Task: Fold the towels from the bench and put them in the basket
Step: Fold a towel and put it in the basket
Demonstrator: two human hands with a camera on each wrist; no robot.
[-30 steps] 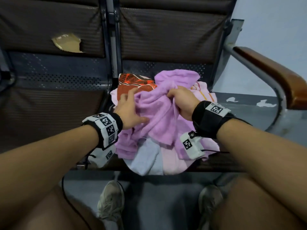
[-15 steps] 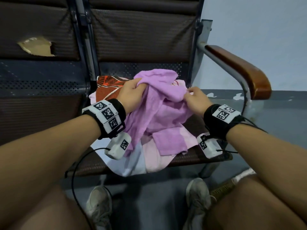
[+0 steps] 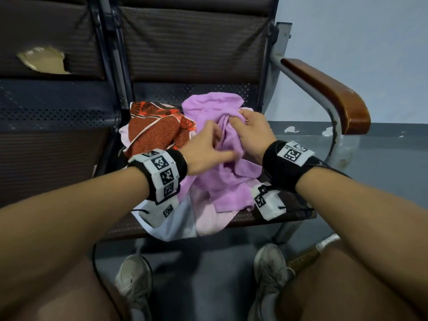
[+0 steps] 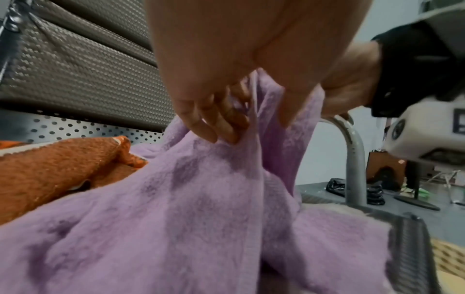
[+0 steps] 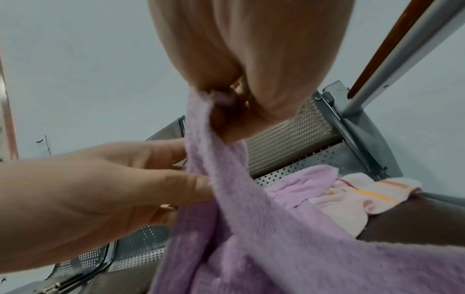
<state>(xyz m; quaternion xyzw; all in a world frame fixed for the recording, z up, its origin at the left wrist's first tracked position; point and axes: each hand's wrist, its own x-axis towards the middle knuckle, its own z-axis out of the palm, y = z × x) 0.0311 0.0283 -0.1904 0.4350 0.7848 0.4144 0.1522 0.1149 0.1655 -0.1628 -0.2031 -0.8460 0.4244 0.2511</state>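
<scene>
Bench seat (image 3: 289,214) lies mostly hidden under towels. Right hand (image 3: 251,133) pinches the purple towel (image 3: 227,181); left hand (image 3: 206,151) grasps a fold beside it, fingertips buried.

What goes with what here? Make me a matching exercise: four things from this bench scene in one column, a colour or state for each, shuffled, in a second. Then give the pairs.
Column one
1. purple towel
2. patterned towel
3. armrest
4. left backrest

Column two
a. brown top on a grey metal tube
b. bunched in the grip of the right hand
c. torn, pale padding showing
d. orange-red, lying on the seat, not held

Pairs: 1-b, 2-d, 3-a, 4-c
</scene>
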